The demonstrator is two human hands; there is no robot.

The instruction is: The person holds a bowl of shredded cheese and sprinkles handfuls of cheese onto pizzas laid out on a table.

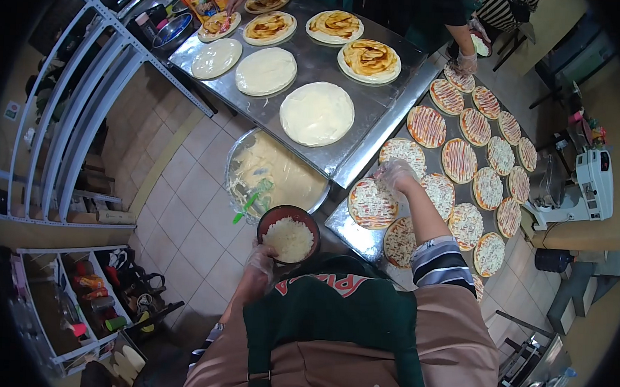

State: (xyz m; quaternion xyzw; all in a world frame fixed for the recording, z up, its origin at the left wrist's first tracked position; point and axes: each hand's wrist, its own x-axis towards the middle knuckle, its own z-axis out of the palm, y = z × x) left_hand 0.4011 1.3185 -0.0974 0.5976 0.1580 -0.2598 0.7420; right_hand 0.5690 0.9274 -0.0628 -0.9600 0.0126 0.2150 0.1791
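My left hand [261,259], in a clear glove, grips the rim of a dark reddish bowl [262,227] in front of my apron. White grated cheese [290,240] lies in that bowl. Over the near left part of the right-hand table, my gloved right hand [396,174] hangs just above a pizza [373,204] topped with red sauce and white shreds. Its fingers look bent together, and whatever they hold is hidden. Beside it sits another cheese-covered pizza [438,193]. Farther back, several bases, among them one pizza [426,126], carry red and pale stripes.
A metal table [258,110] at the left bears plain dough rounds [317,114] and brown-sauced ones [369,60]. Below its edge stands a large tub [317,197] of pale mixture with a green-handled tool [252,201]. A co-worker's gloved hand [465,63] reaches over the far pizzas. A white mixer [591,187] stands right.
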